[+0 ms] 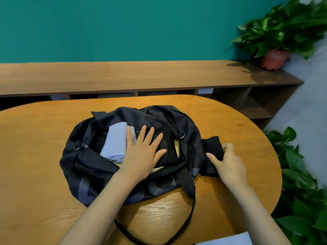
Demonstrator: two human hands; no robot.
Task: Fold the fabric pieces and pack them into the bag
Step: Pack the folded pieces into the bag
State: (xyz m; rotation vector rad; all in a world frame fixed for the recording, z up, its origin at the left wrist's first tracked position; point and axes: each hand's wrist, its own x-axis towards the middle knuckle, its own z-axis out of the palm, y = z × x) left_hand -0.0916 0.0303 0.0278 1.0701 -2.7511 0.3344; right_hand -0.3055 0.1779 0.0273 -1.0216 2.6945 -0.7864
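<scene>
Nearest, at the bottom edge right of middle: a pale blue flat piece (228, 239), cut off by the frame. Maybe cloth, cannot tell. Just above it, the bag's black strap (187, 188), looping over the table (35, 156).

Now left to right. In the middle left of the frame, the dark bag (92, 167), lying flat with the top unzipped. Inside, a folded blue cloth (115, 140), already packed. Beside it, the left hand (141, 156), flat, fingers straight and spread, pressing down on dark stuff in the opening and gripping nothing. Right of the bag and touching its side, a black cloth (211, 144) on the table, bunched up and not folded yet by the look of it. On it, the right hand (230, 163), thumb and curled fingers pinching the edge.

Could go wrong from here:
- Stuffing the black cloth in bunched, leaving a lump and little room.
- Dragging the folded blue cloth loose if the left hand slides.
- Catching cloth in the zipper.
- Snagging the strap with a forearm and tugging the bag round.

Best to press down with the left hand and lift the black cloth slowly.
</scene>
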